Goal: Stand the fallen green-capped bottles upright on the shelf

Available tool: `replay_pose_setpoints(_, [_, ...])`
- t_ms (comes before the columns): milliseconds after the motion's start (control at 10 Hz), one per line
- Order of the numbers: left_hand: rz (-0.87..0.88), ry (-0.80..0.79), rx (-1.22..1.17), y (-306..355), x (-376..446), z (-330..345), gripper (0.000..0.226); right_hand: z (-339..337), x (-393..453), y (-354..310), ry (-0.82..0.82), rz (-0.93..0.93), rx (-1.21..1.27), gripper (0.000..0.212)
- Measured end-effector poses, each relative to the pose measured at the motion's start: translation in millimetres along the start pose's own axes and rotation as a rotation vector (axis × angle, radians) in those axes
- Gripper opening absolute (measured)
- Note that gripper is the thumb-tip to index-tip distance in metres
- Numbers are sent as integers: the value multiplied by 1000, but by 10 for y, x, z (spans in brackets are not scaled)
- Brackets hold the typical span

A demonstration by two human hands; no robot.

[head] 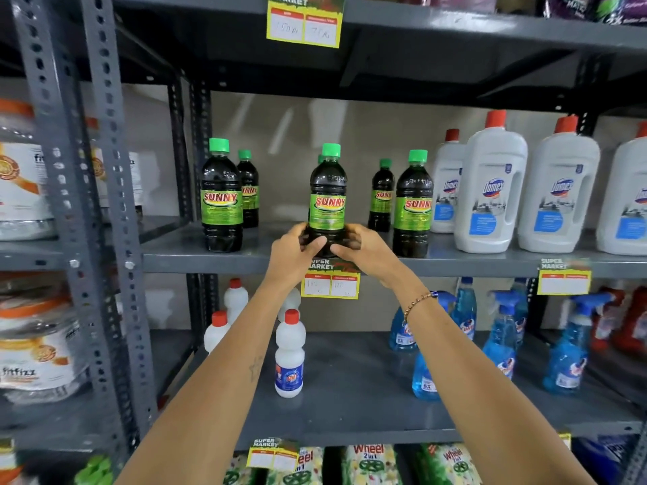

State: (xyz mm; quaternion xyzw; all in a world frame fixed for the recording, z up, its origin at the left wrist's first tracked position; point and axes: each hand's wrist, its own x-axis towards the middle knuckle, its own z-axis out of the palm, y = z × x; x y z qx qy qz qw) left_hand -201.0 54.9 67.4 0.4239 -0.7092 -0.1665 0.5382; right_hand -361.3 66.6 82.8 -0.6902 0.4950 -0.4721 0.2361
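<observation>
Middle shelf (pixel 245 255), grey metal: both hands are closed around the base of one green-capped bottle (pixel 328 197), which stands upright at the near edge of the shelf, label reading SUNNY facing out. The left hand (pixel 294 252) wraps the bottle's lower left side, thumb across the front; the right hand (pixel 364 250) wraps the lower right side, fingers curled onto the dark base; a beaded bracelet (pixel 418 304) sits on the right wrist. Whether the base rests fully on the shelf cannot be told, as the hands cover it. Another green cap shows just behind the held bottle. To the left, two more green-capped bottles stand upright, a front left bottle (pixel 221 199) near the edge and one behind it. To the right, a front right bottle (pixel 413 204) stands upright with a smaller-looking one farther back. Further right, white Domex bottles (pixel 490 190) with red caps stand in a row. A yellow price tag (pixel 331 283) hangs from the shelf edge directly below the hands
</observation>
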Motion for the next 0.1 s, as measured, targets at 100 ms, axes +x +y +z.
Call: replay_pose_setpoints(100, [-3,70,-63,49,-35,3,41,24,-47,-32,102,-36,-141,44])
